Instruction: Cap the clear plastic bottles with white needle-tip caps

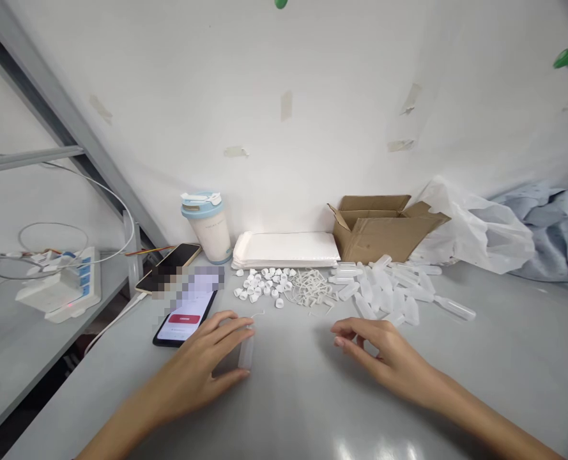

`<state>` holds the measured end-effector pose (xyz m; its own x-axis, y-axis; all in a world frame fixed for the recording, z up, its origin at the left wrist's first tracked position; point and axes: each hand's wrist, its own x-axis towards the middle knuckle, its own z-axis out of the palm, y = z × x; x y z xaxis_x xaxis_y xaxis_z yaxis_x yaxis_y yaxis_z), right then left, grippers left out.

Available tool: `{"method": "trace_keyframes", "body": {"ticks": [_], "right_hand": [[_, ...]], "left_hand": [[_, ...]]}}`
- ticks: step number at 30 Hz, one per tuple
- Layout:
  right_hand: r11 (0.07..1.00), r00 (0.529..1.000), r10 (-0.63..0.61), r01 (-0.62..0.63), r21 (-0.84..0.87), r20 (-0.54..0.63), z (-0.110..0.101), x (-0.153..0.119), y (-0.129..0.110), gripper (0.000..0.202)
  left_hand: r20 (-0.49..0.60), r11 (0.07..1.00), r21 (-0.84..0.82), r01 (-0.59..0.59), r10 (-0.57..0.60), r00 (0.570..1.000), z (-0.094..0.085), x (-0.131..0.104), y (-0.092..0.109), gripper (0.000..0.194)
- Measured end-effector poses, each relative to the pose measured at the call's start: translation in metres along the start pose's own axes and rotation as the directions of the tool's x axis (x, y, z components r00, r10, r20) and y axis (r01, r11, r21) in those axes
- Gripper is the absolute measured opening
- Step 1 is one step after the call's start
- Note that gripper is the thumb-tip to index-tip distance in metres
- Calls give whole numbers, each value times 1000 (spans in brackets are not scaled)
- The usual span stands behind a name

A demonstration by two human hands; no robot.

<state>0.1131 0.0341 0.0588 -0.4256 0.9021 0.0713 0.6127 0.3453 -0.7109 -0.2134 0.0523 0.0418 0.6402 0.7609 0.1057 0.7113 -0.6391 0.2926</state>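
My left hand (209, 354) rests over the table with a small translucent plastic squeeze bottle (246, 352) between its thumb and fingers. A thin bent white tube (259, 313) shows just beyond the bottle's top; whether they are joined is hard to tell. On the other side, my right hand (377, 351) is loosely curled, thumb and fingertips close together, with nothing visible in it. Beyond the hands lie several white caps (264, 283), a pile of thin bent white tubes (312, 289) and a heap of clear bottles (384, 294), the heap nearest my right hand.
A stack of white packets (288, 249) lies against the wall beside an open cardboard box (379, 236). A lidded cup (209, 230), a lit phone (188, 313) and a dark phone (168, 268) are at left. Behind right sits a white plastic bag (480, 230).
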Motion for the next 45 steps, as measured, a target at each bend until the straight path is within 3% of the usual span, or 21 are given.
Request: {"method": "trace_keyframes", "body": {"ticks": [10,17,28,37,41,45], "right_hand": [[993,994,-103,104,-54,26,-1,-2,-1,20],[987,990,-133,136,-80,43,0,-1,-2,21],[988,990,-133,137,-77,48,0,-2,1,22],[983,989,-135,142,-116,61,0,-3,2,21],[980,988,-142,149,-131,63,-1,-3,-1,21],[971,986,-160,167,-173,55,-3,-2,-3,21]], "left_hand": [[68,998,-59,30,-26,997,0,1,-2,44],[55,990,-131,51,-44,998,3,3,1,44],[18,988,-148,50,-47,999,2,1,0,47],[57,993,-92,71,-66,996,-3,1,0,47],[29,999,-49,22,-21,999,-7,11,7,43],[-25,996,-7,-91,91,996,-6,37,23,37]]}}
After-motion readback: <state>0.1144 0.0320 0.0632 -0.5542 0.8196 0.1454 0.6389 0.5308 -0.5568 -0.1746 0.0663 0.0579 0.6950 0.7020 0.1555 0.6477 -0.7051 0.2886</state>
